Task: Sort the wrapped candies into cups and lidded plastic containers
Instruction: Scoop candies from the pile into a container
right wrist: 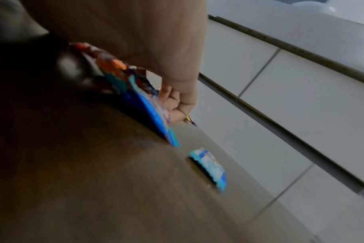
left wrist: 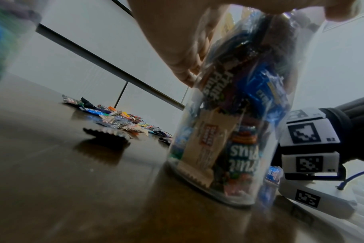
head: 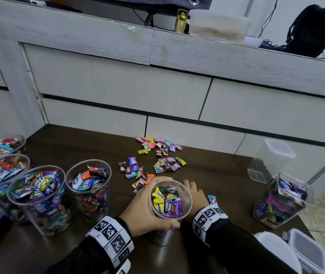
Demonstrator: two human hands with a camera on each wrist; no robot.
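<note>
Clear cup (head: 171, 200), half-filled: my left hand (head: 147, 206) wraps it to steady it; my right hand (head: 194, 196), just beside it, pinches candy wrappers (right wrist: 135, 92); loose candies (head: 153, 161) beyond both

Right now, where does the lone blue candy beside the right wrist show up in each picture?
Head: blue candy lies on the table just beyond the right wristband.
Left wrist: blue candy peeks out low, right of the held cup.
Right wrist: blue candy lies centre-right.
Shared landmark: dark table.
</note>
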